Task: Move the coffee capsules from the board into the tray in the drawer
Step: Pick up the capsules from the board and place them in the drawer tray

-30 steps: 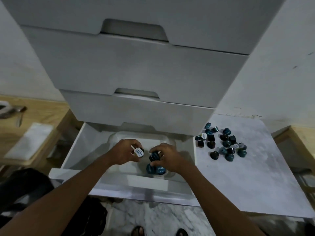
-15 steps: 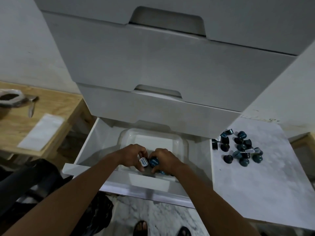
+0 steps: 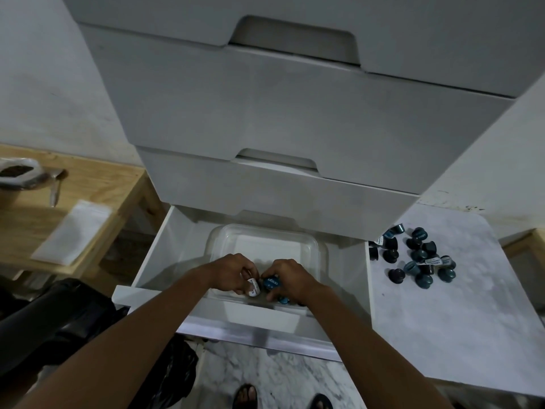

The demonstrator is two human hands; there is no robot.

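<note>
Holding both hands low over the near edge of the clear plastic tray (image 3: 267, 237) sitting in the open bottom drawer (image 3: 153, 255) of the white drawer unit (image 3: 265, 119). Left hand (image 3: 233, 273) pinching a capsule with a white foil lid (image 3: 253, 287) between thumb and fingertips, lid turned toward the camera, dark print on it too blurred for reading. Right hand (image 3: 290, 277) curling its fingers around a blue capsule (image 3: 272, 283), white lettering on it showing upside down, not clearly legible. Another blue capsule (image 3: 283, 299) lying in the tray just under the right hand. Remaining coffee capsules (image 3: 414, 255), dark and teal, some with white label strips, sitting clustered on the marble-patterned board (image 3: 427, 314) to the right of the drawer. Wooden table (image 3: 88, 184) standing to the left, carrying a white sheet (image 3: 73, 231). Compared with half a second ago, hands sitting closer together and nearer the tray's front wall, the two held capsules nearly touching; the cluster on the board lying unchanged.
</note>
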